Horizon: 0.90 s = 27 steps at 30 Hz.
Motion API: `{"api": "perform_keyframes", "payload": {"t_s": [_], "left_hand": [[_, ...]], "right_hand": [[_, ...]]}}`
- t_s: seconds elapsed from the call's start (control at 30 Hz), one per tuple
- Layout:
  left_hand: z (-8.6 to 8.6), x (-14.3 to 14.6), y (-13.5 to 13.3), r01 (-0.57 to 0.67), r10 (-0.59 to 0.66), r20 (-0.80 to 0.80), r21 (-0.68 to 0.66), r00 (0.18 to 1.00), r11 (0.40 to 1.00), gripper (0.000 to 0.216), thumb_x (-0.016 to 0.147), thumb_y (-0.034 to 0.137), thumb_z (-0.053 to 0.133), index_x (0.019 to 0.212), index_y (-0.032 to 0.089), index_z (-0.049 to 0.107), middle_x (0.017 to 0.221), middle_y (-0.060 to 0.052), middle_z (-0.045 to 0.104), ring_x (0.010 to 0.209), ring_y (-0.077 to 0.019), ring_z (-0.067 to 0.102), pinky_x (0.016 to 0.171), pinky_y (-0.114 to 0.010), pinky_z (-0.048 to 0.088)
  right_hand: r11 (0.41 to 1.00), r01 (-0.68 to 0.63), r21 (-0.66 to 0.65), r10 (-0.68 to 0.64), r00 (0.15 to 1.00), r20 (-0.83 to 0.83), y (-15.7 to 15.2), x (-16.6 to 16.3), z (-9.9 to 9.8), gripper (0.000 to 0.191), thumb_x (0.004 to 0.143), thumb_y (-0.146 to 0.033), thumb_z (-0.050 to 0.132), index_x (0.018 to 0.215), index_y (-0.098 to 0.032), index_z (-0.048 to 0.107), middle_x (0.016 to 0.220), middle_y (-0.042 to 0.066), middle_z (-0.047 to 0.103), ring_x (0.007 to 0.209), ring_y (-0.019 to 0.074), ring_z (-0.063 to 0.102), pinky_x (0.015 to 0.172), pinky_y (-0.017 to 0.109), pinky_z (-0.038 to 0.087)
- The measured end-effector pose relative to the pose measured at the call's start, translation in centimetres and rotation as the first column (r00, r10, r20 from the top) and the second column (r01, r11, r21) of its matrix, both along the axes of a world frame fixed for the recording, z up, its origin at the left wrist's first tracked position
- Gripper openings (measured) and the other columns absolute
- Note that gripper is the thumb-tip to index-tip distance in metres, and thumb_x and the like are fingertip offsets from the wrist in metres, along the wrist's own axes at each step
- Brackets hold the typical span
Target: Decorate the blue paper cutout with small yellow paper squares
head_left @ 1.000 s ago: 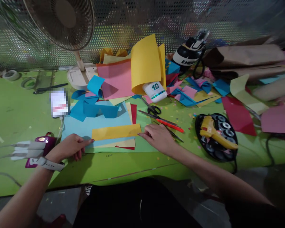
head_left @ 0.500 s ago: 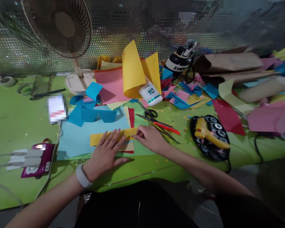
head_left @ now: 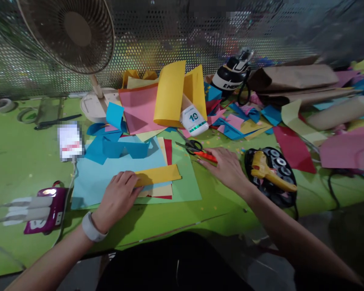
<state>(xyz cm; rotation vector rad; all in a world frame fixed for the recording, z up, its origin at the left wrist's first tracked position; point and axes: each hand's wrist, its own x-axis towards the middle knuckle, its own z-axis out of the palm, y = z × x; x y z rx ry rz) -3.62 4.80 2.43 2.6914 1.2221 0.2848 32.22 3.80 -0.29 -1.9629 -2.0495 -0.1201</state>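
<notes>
My left hand point(head_left: 118, 195) rests with curled fingers on the left end of a yellow paper strip point(head_left: 160, 174) and holds it down. The strip lies across a light blue sheet point(head_left: 94, 178) and a green sheet point(head_left: 186, 182) on the green table point(head_left: 24, 149). My right hand point(head_left: 227, 166) reaches out to the right of the strip. Its fingers are stretched flat over a red-handled cutter point(head_left: 206, 155) and touch it. Black-handled scissors point(head_left: 193, 144) lie just behind the cutter.
A yellow glue gun point(head_left: 269, 171) lies on a black round tray right of my right hand. A glue bottle point(head_left: 193, 119), loose coloured sheets and a standing fan point(head_left: 79, 36) crowd the back. A purple power bank point(head_left: 47, 206) with cables sits at the left.
My right hand left the strip's right end and moved right to the red cutter. My left hand slid to the strip's left end and curled its fingers.
</notes>
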Motion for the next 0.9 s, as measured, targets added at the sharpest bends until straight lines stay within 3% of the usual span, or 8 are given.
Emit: {"api": "perform_keyframes", "payload": {"t_s": [0.13, 0.33, 0.47, 0.57, 0.7, 0.8, 0.9], "left_hand": [[1.0, 0.8, 0.4, 0.006, -0.005, 0.012, -0.103, 1.0, 0.995, 0.016, 0.095, 0.026, 0.049, 0.084, 0.017, 0.057, 0.095, -0.009, 0.061, 0.089, -0.024, 0.055, 0.08, -0.041, 0.049], [1.3, -1.0, 1.6, 0.027, -0.02, 0.049, -0.137, 0.999, 0.99, 0.013, 0.095, 0.024, 0.048, 0.087, 0.018, 0.057, 0.093, -0.007, 0.064, 0.09, -0.023, 0.057, 0.08, -0.038, 0.049], [1.7, -3.4, 2.4, -0.007, 0.008, 0.013, -0.116, 1.0, 0.993, 0.017, 0.096, 0.027, 0.045, 0.089, 0.019, 0.059, 0.095, -0.008, 0.065, 0.092, -0.024, 0.059, 0.082, -0.04, 0.049], [1.6, -3.9, 2.4, -0.023, 0.023, -0.007, -0.064, 1.0, 0.998, 0.02, 0.096, 0.028, 0.044, 0.092, 0.018, 0.06, 0.101, -0.009, 0.067, 0.095, -0.0255, 0.06, 0.083, -0.043, 0.05], [0.2, -2.5, 1.1, -0.042, 0.039, 0.03, 0.105, 0.999, 0.994, 0.027, 0.099, 0.029, 0.04, 0.117, 0.017, 0.057, 0.129, -0.013, 0.06, 0.118, -0.0274, 0.056, 0.098, -0.047, 0.046], [-1.0, -1.2, -0.3, 0.041, -0.041, -0.005, 0.17, 0.999, 0.985, 0.049, 0.098, 0.038, 0.042, 0.143, 0.018, 0.037, 0.152, -0.014, 0.04, 0.141, -0.0273, 0.035, 0.116, -0.049, 0.028], [-1.8, -0.5, -1.3, 0.103, -0.099, -0.037, 0.142, 0.994, 0.984, 0.076, 0.093, 0.055, 0.045, 0.153, 0.019, 0.015, 0.158, -0.015, 0.027, 0.146, -0.0291, 0.022, 0.12, -0.052, 0.015]], "right_hand": [[0.997, -0.053, -0.053, 0.052, 0.998, -0.028, 0.3, 0.5, 0.2, 0.041, 0.097, -0.047, 0.038, 0.094, -0.018, 0.066, 0.086, 0.011, 0.07, 0.079, 0.0256, 0.061, 0.07, 0.037, 0.041], [0.99, -0.052, 0.129, 0.059, 0.997, -0.054, -0.6, -0.6, 1.5, 0.039, 0.098, -0.045, 0.038, 0.102, -0.016, 0.063, 0.093, 0.013, 0.07, 0.088, 0.0268, 0.063, 0.078, 0.039, 0.046], [0.98, -0.196, 0.032, 0.196, 0.98, -0.026, -1.2, -2.5, 1.7, 0.032, 0.098, -0.038, 0.039, 0.105, -0.016, 0.061, 0.095, 0.013, 0.07, 0.086, 0.026, 0.064, 0.077, 0.038, 0.048], [0.973, -0.225, -0.045, 0.226, 0.974, 0.019, -1.3, -4.0, 1.5, 0.023, 0.096, -0.03, 0.042, 0.101, -0.016, 0.06, 0.091, 0.012, 0.069, 0.08, 0.0248, 0.064, 0.072, 0.036, 0.048], [0.974, -0.215, -0.076, 0.219, 0.974, 0.052, -1.2, -5.2, 1.5, 0.016, 0.089, -0.023, 0.048, 0.097, -0.014, 0.059, 0.083, 0.011, 0.067, 0.076, 0.0249, 0.063, 0.069, 0.035, 0.047], [0.965, -0.229, -0.125, 0.233, 0.972, 0.018, -1.0, -5.5, 1.5, 0.024, 0.091, -0.021, 0.045, 0.109, -0.013, 0.058, 0.094, 0.012, 0.067, 0.083, 0.0251, 0.064, 0.07, 0.035, 0.048], [0.956, -0.255, -0.147, 0.262, 0.965, 0.03, -0.9, -5.4, 1.4, 0.036, 0.098, -0.027, 0.037, 0.128, -0.015, 0.053, 0.103, 0.013, 0.065, 0.089, 0.0257, 0.062, 0.073, 0.037, 0.049]]}}
